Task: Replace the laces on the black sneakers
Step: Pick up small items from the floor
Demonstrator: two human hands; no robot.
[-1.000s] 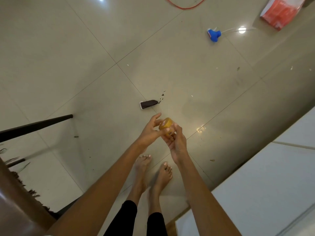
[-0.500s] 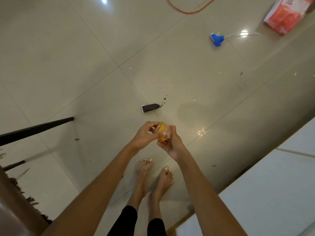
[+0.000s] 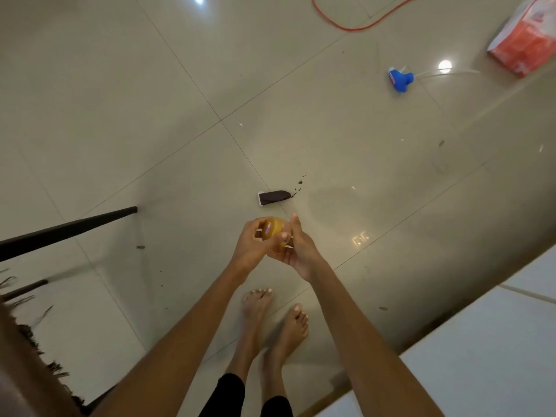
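No black sneakers and no laces are in view. I hold a small amber-yellow jar (image 3: 274,227) in front of me above the tiled floor. My left hand (image 3: 254,246) wraps over its top and left side. My right hand (image 3: 301,251) cups it from the right and below, fingers pointing up. A thin pale strip sticks out between my hands. My bare feet (image 3: 272,320) stand on the floor below the hands.
A small dark flat piece (image 3: 274,197) with dark specks lies on the floor just beyond my hands. Farther off are a blue spray nozzle (image 3: 400,79) with a clear tube, an orange cord (image 3: 358,24) and a red-white bag (image 3: 525,45). A black chair leg (image 3: 69,228) is left; a white counter (image 3: 481,356) is right.
My hands have turned around the jar: the left hand now covers more of its top, the right palm has opened up beneath it. The view shifted slightly.
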